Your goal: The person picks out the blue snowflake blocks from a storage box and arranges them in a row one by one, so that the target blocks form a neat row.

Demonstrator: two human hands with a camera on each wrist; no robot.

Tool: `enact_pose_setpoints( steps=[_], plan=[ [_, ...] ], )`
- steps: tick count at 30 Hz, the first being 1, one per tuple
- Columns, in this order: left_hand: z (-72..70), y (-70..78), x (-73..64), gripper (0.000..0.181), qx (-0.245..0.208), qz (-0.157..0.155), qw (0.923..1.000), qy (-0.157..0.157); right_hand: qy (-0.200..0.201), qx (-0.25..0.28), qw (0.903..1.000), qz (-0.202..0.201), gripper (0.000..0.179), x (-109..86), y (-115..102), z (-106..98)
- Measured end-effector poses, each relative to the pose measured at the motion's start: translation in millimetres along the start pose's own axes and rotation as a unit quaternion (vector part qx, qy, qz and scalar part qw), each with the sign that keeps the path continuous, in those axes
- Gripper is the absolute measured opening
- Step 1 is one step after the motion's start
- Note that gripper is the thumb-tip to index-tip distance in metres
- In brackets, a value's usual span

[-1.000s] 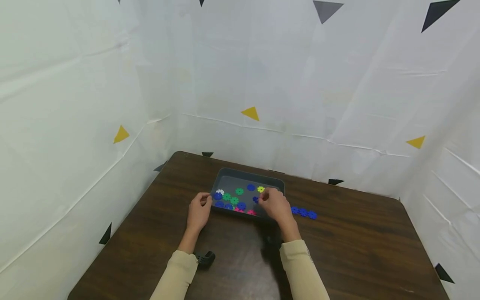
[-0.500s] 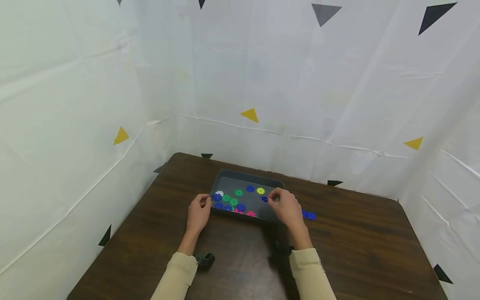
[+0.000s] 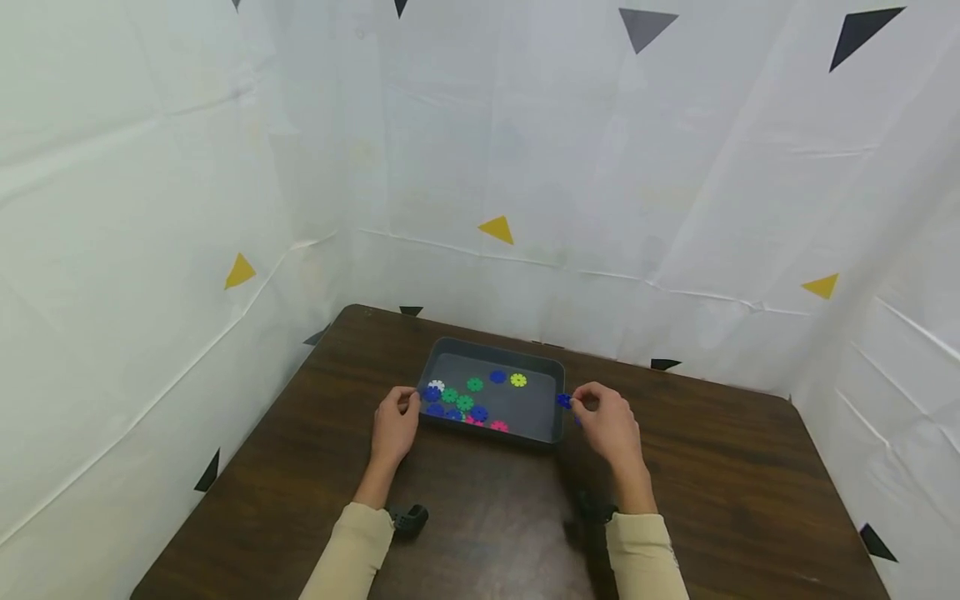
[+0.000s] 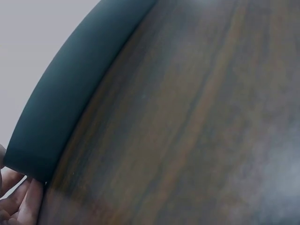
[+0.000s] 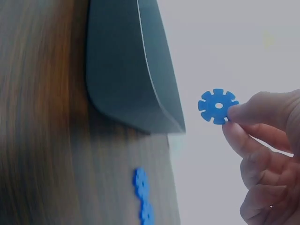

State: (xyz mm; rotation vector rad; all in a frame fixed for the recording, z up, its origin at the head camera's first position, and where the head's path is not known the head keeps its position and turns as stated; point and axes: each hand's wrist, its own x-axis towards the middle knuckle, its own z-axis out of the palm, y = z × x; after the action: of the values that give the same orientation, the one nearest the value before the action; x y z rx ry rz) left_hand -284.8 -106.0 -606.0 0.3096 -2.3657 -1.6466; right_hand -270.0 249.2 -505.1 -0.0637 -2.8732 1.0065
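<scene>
My right hand (image 3: 611,423) pinches a blue interlocking disc (image 5: 218,106) by its edge between thumb and index finger. The disc is notched around its rim and has a hole in the middle. In the head view it is held up by the right wall of a dark grey tray (image 3: 528,417). At the tray's left side, my left hand (image 3: 396,423) grips the edge; in the left wrist view its fingers (image 4: 31,201) lie at the tray's corner. Lying in the tray are green discs (image 3: 465,402), blue discs (image 3: 478,413), pink ones, a white one and a yellow disc (image 3: 518,380).
Blue discs (image 5: 141,183) lie in a row on the wooden table (image 3: 712,483) right of the tray, mostly hidden by the right hand in the head view. White sheeting (image 3: 600,167) with coloured triangles hangs behind the table and at its sides.
My right hand has carried the blue disc rightward, from over the tray to its right wall. The left hand has stayed at the tray's left edge.
</scene>
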Motion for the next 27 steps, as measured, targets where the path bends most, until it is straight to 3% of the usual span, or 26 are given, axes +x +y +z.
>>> enact_pose_setpoints(
  steps=[6, 16, 27],
  plan=[
    [0.7, -1.1, 0.8, 0.032, 0.0, -0.002, 1.0, 0.002, 0.009, 0.008, 0.9999, 0.006, 0.018, -3.8, 17, -12],
    [-4.8, -0.1, 0.4, 0.033, 0.0, -0.013, 0.9999, -0.003, 0.026, 0.031, 0.9975, 0.057, 0.027, -8.9, 40, -29],
    [0.2, 3.7, -0.7, 0.031, 0.004, -0.018, 0.9998, 0.004, 0.057, 0.075, 0.991, 0.095, 0.036, -11.4, 93, -47]
  ],
)
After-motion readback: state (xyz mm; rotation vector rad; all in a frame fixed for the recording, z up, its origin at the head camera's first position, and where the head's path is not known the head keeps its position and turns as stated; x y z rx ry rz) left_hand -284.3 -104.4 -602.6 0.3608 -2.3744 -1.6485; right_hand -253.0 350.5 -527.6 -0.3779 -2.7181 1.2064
